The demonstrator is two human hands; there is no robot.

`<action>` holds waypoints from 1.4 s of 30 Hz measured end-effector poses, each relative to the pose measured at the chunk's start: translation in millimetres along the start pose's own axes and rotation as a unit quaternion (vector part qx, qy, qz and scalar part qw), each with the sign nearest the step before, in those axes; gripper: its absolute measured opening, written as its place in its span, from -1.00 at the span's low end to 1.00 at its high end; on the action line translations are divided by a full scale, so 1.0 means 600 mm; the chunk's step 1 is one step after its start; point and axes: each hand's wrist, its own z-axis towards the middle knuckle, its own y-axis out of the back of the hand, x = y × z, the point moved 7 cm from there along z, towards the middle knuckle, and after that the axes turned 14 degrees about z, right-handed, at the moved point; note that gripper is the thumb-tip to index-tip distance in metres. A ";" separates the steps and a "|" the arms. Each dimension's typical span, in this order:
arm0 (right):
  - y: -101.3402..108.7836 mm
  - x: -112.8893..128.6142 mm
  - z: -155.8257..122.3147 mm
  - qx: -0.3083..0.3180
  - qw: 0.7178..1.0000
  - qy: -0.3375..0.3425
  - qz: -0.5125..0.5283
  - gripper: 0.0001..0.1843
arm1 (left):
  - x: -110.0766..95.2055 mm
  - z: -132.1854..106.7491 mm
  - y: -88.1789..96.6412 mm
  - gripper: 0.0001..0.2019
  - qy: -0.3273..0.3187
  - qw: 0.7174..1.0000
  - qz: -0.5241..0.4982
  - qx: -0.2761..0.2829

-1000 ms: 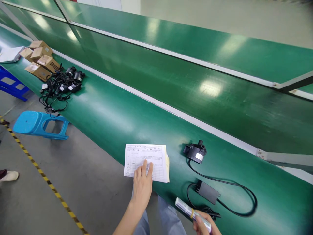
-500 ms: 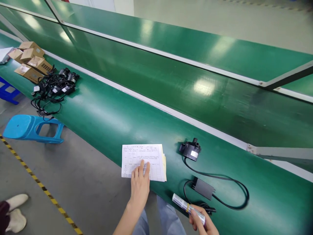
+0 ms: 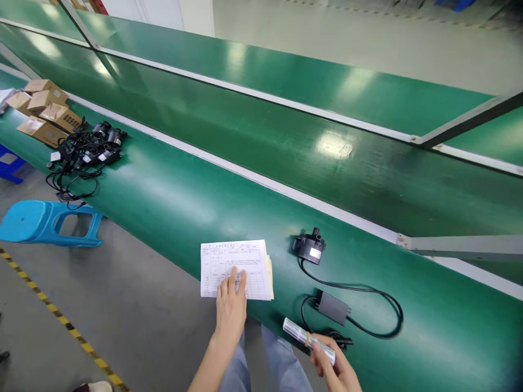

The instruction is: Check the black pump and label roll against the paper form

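Note:
My left hand (image 3: 231,305) lies flat on a printed paper form (image 3: 235,256) at the bench's near edge, its fingers stretched out. Yellowish sheets (image 3: 269,277) peek out from under the form's right side. Gripped in my right hand (image 3: 333,365) is a slim silvery-white roll with a yellow band (image 3: 298,331), held over the bench edge. Just beyond it lie a black power adapter (image 3: 332,307) and a coiled cable end. A cord loops from the adapter to a small black pump (image 3: 309,247) with a white label.
Several brown cartons (image 3: 43,130) and a tangled heap of black pumps and cables (image 3: 87,152) occupy the green bench's (image 3: 171,201) left end. Below stands a blue stool (image 3: 53,223). A metal post (image 3: 461,245) rises at the right. Another person's shoe (image 3: 98,386) shows at bottom left.
The view has shifted slightly, so bench items appear a little further left. The other person's feet have moved on the floor. Both my hands keep the same hold and pose.

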 end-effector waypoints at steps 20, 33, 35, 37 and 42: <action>0.050 0.278 0.014 -0.034 0.931 0.190 -0.309 -0.45 | -0.003 0.032 0.091 -0.54 0.003 0.976 -0.219 0.010; 0.032 0.379 0.133 -0.035 0.862 0.186 -0.470 -0.72 | -0.271 0.228 0.140 -0.47 0.007 0.938 -0.315 0.144; 0.031 0.372 0.137 -0.014 0.861 0.183 -0.473 -0.71 | -0.277 0.226 0.137 -0.53 0.024 0.932 -0.324 0.158; 0.036 0.367 0.136 0.008 0.864 0.186 -0.468 -0.70 | -0.280 0.221 0.137 -0.53 0.032 0.928 -0.334 0.163; 0.066 0.367 0.131 0.053 0.875 0.199 -0.439 -0.58 | -0.288 0.210 0.145 -0.46 0.035 0.924 -0.349 0.155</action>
